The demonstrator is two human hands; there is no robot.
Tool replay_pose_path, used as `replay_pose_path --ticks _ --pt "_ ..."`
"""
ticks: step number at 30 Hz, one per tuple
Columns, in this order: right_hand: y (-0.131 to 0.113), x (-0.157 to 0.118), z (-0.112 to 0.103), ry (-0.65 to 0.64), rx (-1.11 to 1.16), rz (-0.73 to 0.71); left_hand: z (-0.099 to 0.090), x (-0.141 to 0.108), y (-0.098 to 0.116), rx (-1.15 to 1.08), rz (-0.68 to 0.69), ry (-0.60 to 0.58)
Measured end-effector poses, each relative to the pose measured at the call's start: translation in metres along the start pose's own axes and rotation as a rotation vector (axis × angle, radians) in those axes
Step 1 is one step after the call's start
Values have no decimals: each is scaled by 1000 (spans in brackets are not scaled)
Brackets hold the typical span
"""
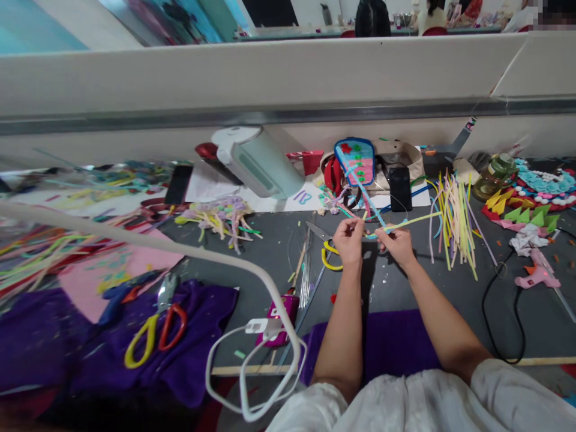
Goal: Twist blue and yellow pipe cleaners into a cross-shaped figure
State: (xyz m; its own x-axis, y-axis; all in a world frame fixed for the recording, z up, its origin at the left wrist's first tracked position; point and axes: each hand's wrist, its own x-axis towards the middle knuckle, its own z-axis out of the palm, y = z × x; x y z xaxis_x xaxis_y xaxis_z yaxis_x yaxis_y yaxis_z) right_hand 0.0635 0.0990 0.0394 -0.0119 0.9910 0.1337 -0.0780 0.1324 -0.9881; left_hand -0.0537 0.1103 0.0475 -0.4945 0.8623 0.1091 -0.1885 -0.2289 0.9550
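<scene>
My left hand point(348, 241) is closed in a pinch on pipe cleaners, with a short pale yellow end showing above the fingers. Beside it, my right hand point(398, 245) pinches the same crossed pieces. A light blue pipe cleaner point(366, 191) slants up and left from between the hands, and a yellow-green pipe cleaner point(416, 221) sticks out to the right. The exact crossing is partly hidden by fingers. Yellow-handled scissors point(332, 257) lie just left of my left hand. To the right spreads a bundle of yellow and cream pipe cleaners point(455, 225).
A pale green kettle-like appliance point(265, 162) stands at the back. A white cable point(252, 267) arches across the left. Large red-and-yellow scissors point(157, 324) rest on purple cloth point(198, 342). On the right are a pink glue gun point(537, 273) and a glass jar point(497, 174).
</scene>
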Motion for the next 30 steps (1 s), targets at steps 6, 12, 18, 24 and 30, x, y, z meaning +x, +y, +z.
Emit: replay_pose_path --ticks 6,12,18,24,30 --pt "4 -1 0 -28 -38 -17 1 -2 0 -131 -196 -98" --pt "4 -1 0 -47 -86 -31 -2 2 3 -301 -365 -196" --pt "4 -1 0 -48 -116 -68 -10 8 7 -429 -499 -248" --pt "1 -1 -2 -40 -102 -64 -13 7 9 -475 -547 -248" --pt "-6 0 -4 -2 -37 -40 -15 8 7 -576 -594 -240"
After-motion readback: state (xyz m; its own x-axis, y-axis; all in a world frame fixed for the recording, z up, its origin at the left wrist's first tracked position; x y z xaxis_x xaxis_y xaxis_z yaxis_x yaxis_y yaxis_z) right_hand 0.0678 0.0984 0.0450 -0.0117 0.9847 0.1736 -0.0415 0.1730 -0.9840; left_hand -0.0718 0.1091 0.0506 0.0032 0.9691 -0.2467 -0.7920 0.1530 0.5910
